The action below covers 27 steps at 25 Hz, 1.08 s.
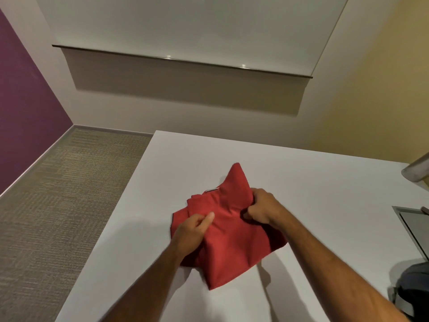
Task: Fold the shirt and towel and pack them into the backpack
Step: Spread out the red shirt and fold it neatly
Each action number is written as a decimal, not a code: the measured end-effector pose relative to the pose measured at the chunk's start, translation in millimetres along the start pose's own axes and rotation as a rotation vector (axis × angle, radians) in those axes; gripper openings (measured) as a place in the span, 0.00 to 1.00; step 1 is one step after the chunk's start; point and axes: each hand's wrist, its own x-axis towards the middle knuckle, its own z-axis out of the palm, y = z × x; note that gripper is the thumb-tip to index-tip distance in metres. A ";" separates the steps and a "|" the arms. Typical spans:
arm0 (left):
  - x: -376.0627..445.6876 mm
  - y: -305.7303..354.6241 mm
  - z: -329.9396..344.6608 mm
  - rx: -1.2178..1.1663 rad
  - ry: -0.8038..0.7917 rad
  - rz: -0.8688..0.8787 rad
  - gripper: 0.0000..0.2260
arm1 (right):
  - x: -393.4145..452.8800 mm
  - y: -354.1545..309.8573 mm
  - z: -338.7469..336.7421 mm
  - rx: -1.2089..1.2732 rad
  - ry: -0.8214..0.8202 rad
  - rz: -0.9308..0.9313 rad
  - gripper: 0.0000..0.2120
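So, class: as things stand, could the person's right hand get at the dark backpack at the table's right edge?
Probably yes, but not at once. The right hand grips the red shirt, so it must let go first. Bare white table lies between it and the backpack, which shows only partly at the frame edge.

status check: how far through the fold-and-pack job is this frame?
Early. Done: nothing finished that shows. In hand: the red shirt lies bunched and partly folded on the white table; the left hand pinches its near-left fabric and the right hand grips its right edge. Left: finish the fold, fold the towel (none in view), pack both into the dark bag at the right edge, probably the backpack.
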 end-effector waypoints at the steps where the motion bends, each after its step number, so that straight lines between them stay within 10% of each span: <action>1: -1.1 11.6 0.8 -0.184 -0.060 -0.109 0.37 | -4.4 -7.9 -11.2 -0.105 0.009 -0.048 0.23; 6: 11.3 62.0 2.6 -0.921 -0.345 -0.317 0.54 | -25.6 -28.9 -42.9 -0.484 0.238 -0.279 0.21; 12: 10.7 132.8 -10.6 -1.258 -0.322 -0.060 0.40 | -28.9 -15.4 -51.2 -0.766 0.618 -0.560 0.19; 17: 15.9 80.8 -18.8 -0.991 -0.421 -0.123 0.28 | -16.3 51.6 8.1 -0.852 0.854 -0.858 0.18; 20: 3.4 33.7 -1.9 -0.646 -0.306 -0.281 0.17 | -26.2 98.6 67.4 -0.901 0.644 -0.846 0.17; 27: -14.9 -19.5 16.9 0.101 -0.037 -0.200 0.29 | -74.0 128.8 121.8 -0.704 0.265 -0.775 0.26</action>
